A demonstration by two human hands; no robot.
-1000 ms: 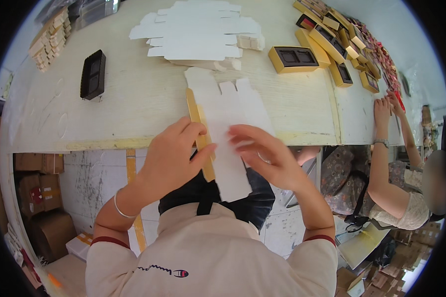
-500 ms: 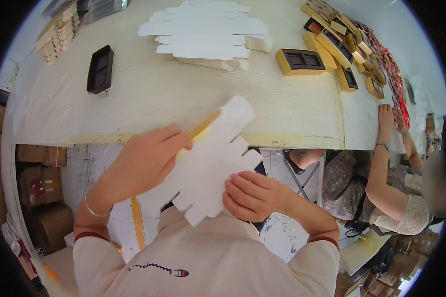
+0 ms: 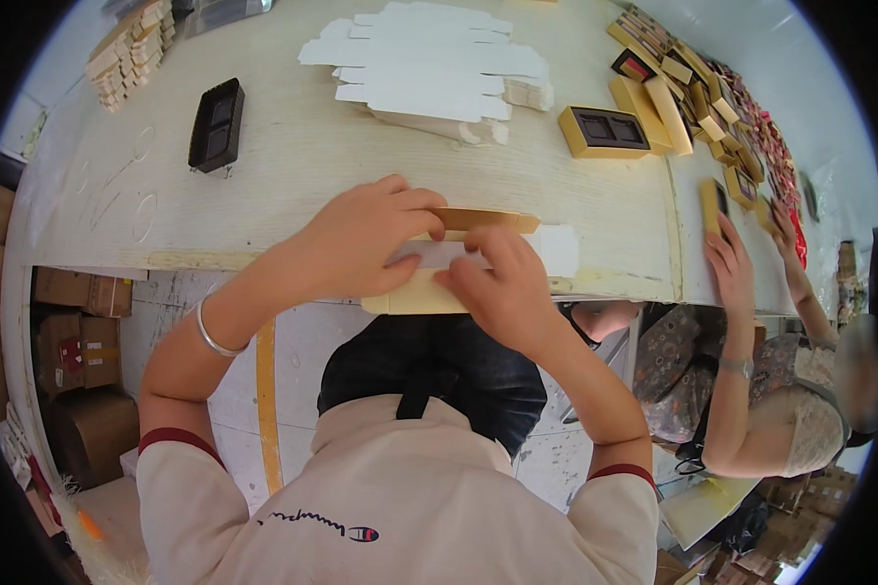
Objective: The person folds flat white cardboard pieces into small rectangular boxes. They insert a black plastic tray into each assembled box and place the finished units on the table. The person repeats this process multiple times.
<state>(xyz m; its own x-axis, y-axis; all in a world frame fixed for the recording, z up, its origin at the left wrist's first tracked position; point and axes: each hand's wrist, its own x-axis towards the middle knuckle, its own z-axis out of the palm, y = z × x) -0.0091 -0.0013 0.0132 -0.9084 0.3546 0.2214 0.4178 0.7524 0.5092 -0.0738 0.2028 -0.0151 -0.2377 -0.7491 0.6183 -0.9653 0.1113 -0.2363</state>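
A partly folded cardboard box (image 3: 415, 293), gold outside and white inside, lies at the table's front edge. Its far wall (image 3: 498, 220) stands up, and a white end flap (image 3: 558, 251) sticks out to the right. My left hand (image 3: 346, 239) is closed on the box's left part, fingers over the far wall and thumb inside. My right hand (image 3: 505, 288) bends its fingers onto the middle and near side, covering part of the box. Beyond them lies a stack of flat white box blanks (image 3: 429, 63). A black plastic tray with two compartments (image 3: 217, 127) rests at the left.
A gold box with a black insert (image 3: 605, 133) sits at the right, beside a heap of similar boxes (image 3: 702, 93). A co-worker (image 3: 737, 283) handles a gold box at the far right. Stacked small cardboard pieces (image 3: 132, 54) stand far left; brown cartons (image 3: 88, 351) sit below the table.
The blank, held up and tilted before, now lies across the table edge with its long walls raised. Both hands moved forward onto it. The co-worker now has a gold box in hand.
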